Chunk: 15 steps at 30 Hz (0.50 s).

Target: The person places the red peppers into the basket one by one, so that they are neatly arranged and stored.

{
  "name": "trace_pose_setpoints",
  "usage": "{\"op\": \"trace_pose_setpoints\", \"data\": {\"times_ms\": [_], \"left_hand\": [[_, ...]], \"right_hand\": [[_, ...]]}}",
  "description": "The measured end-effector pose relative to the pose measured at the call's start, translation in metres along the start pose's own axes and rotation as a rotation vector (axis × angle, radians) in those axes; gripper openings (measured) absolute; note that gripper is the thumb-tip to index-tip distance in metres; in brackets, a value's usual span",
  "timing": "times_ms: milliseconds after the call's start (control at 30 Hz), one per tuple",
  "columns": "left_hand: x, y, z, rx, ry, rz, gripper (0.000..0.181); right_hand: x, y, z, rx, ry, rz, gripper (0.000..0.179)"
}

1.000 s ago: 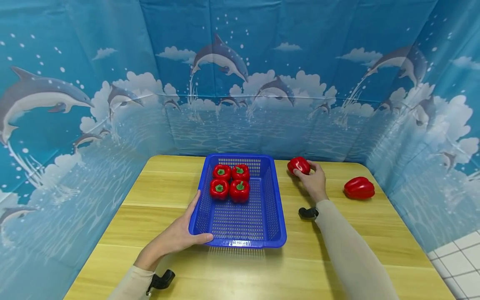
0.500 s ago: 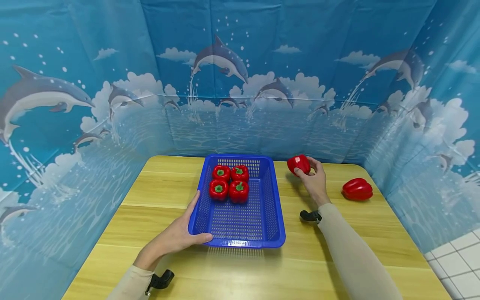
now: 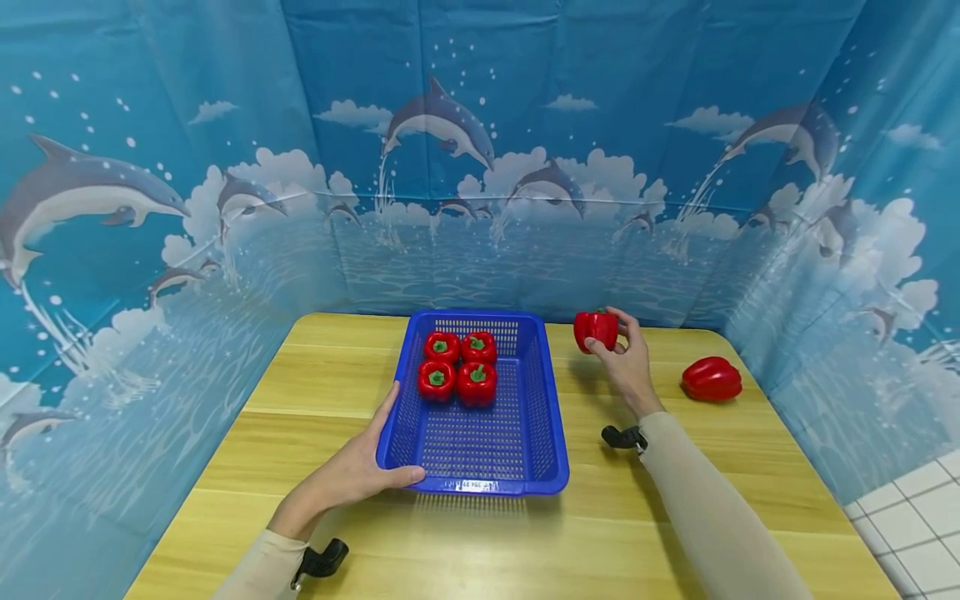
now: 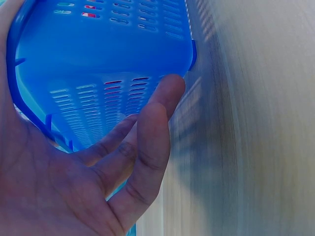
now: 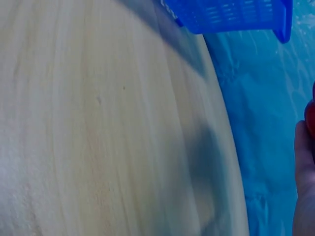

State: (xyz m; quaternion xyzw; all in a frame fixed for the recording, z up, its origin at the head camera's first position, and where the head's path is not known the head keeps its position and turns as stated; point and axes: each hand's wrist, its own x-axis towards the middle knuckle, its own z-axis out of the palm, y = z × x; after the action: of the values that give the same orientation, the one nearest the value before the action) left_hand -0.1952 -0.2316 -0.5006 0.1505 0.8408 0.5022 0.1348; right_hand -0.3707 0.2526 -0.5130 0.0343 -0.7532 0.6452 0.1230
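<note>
1. Table (image 3: 300, 358): carries basket, loose pepper (image 3: 711, 379).
2. Basket (image 3: 525, 488): four peppers (image 3: 476, 384) inside, stems up.
3. Left hand (image 3: 356, 468): fingers clamped on basket's near-left corner (steadying, presumably).
4. Right hand (image 3: 630, 362): fingers clamped on held pepper (image 3: 589, 331), right of basket, off table; stem now up, earlier tipped.

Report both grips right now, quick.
Left grip: closed, holding the blue basket by its near left corner.
Right grip: closed, holding a red pepper between thumb and fingers.
</note>
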Motion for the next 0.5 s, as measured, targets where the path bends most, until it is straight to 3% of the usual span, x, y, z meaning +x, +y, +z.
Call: {"op": "trace_pose_setpoints", "data": {"times_ms": [200, 500], "left_hand": [[0.000, -0.001, 0.000, -0.003, 0.000, -0.007, 0.138], [0.002, -0.002, 0.000, 0.001, 0.007, -0.013, 0.136]], "right_hand": [[-0.008, -0.012, 0.003, 0.050, -0.040, -0.028, 0.082], [-0.018, -0.027, 0.005, 0.030, -0.152, -0.098, 0.081]]}}
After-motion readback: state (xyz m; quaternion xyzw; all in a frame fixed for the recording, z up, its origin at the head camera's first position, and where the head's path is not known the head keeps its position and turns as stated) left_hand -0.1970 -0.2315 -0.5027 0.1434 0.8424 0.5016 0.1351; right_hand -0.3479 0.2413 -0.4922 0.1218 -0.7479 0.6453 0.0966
